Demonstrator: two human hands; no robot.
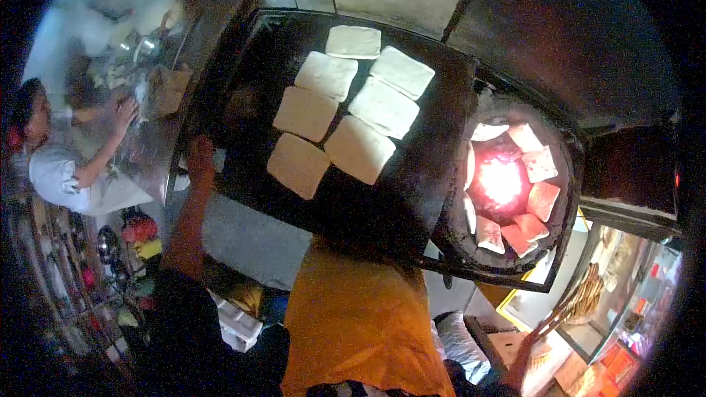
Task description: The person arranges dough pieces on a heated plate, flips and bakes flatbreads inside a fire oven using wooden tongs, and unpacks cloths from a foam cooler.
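My left hand (200,154) is at the left edge of a dark flat griddle (412,198); its fingers are too dim to make out. Several pale rectangular pieces of flat dough (360,148) lie on the griddle in two rough columns. At the lower right, my right hand (521,356) is closed on a pair of long thin tongs (560,312). The far end of the tongs reaches a group of browned flatbreads (586,288). Right of the griddle, several pieces of bread (543,201) line the wall of a round oven (562,176) around a bright fire (501,181).
A co-worker (59,169) in a light shirt stands at the left by a metal worktop (151,165). An orange apron (353,316) covers my front, close to the griddle. Dark panels (544,37) rise behind the oven. A white bag (462,345) lies below it.
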